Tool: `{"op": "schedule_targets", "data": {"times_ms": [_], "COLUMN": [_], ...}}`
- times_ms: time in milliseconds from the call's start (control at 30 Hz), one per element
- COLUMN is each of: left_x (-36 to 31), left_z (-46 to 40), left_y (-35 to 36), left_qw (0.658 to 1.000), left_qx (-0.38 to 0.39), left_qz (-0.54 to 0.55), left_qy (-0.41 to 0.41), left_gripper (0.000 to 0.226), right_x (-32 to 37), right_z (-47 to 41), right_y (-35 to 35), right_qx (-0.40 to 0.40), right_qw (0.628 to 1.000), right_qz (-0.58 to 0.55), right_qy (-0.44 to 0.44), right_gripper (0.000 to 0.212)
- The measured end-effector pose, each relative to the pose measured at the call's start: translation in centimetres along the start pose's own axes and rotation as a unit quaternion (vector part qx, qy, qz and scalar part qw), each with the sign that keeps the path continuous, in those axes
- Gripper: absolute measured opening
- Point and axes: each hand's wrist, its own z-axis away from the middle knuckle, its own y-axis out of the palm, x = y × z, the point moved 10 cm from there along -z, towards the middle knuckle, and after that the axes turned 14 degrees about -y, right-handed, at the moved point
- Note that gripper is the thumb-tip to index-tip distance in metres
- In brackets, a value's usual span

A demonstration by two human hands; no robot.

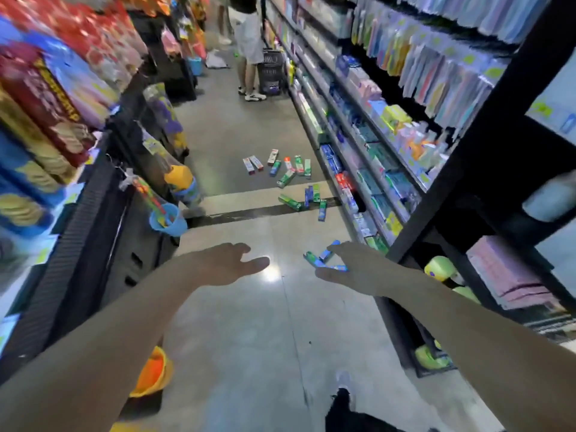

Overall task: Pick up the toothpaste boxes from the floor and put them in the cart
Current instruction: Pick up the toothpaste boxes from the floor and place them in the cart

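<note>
Many toothpaste boxes (pixel 286 177) lie scattered on the grey floor (pixel 237 322) of a shop aisle, close to the foot of the shelves on the right (pixel 367 169). They are long, narrow cartons, mostly green and blue, and a few at the far end are white with red. They lie flat and point in different directions. One group is further away, and a second small group (pixel 311 201) lies across a dark strip in the floor, where some boxes touch or overlap each other. The picture is blurred, so I cannot read any print on them.

Three more boxes (pixel 324 258), blue and green, are at the right hand (pixel 349 269). The fingers of this hand are curled around them and the boxes stick out to the left at different angles. The left hand (pixel 227 265) is held out above the floor with the fingers relaxed and slightly spread, and it has nothing in it.

At the far end of the aisle a dark basket cart (pixel 271 73) stands next to the right shelves, well apart from the boxes, and another person (pixel 249 42) in light shorts stands just beside it. On the left are shelves with snack packets (pixel 46 98) and a blue bucket (pixel 170 219).
</note>
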Motion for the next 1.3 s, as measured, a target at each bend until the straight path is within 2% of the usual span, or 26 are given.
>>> {"op": "schedule_targets", "data": {"times_ms": [100,267,367,500,733,933,1067,1133,1300], "left_x": [0.8,-0.7,-2.2,-3.5,-1.4,2.8,5.0,6.3,9.9], "left_z": [-2.7,-8.3,-11.3,-15.1,-21.4,-29.8,-35.4,-38.2,-46.4], "left_y": [-0.8,-4.8,-8.0,-12.0,-16.6,-22.0,-27.6,-29.6,-35.0], "left_qw": [1.000,0.998,0.998,0.997,0.995,0.993,0.996,0.996,0.996], "left_qx": [0.015,0.012,0.013,-0.009,0.002,0.010,0.003,0.023,0.038], "left_qz": [0.013,0.014,0.013,0.038,0.050,0.065,0.068,0.069,0.051], "left_qy": [-0.017,-0.052,-0.066,-0.066,-0.087,-0.093,-0.061,-0.050,-0.068], "left_gripper": [0.135,0.099,0.087,0.087,0.083,0.084,0.072,0.065,0.079], "right_x": [-0.1,-1.8,-3.5,-4.8,-5.5,-3.3,-2.4,-1.7,-1.0], "right_z": [-4.5,-11.5,-15.5,-20.4,-29.8,-40.1,-48.3,-51.8,-59.4], "right_y": [-0.5,-4.3,-7.4,-11.4,-14.3,-17.3,-19.9,-21.2,-24.3], "right_qx": [0.024,0.029,0.038,0.041,0.064,0.053,0.053,0.055,0.046], "right_qw": [0.999,0.997,0.996,0.994,0.991,0.988,0.991,0.993,0.995], "right_qz": [-0.036,-0.047,-0.055,0.016,0.008,-0.004,0.006,0.009,-0.005], "right_qy": [0.001,-0.048,-0.057,-0.101,-0.120,-0.147,-0.121,-0.108,-0.087], "right_gripper": [0.086,0.081,0.081,0.088,0.091,0.078,0.094,0.093,0.086]}}
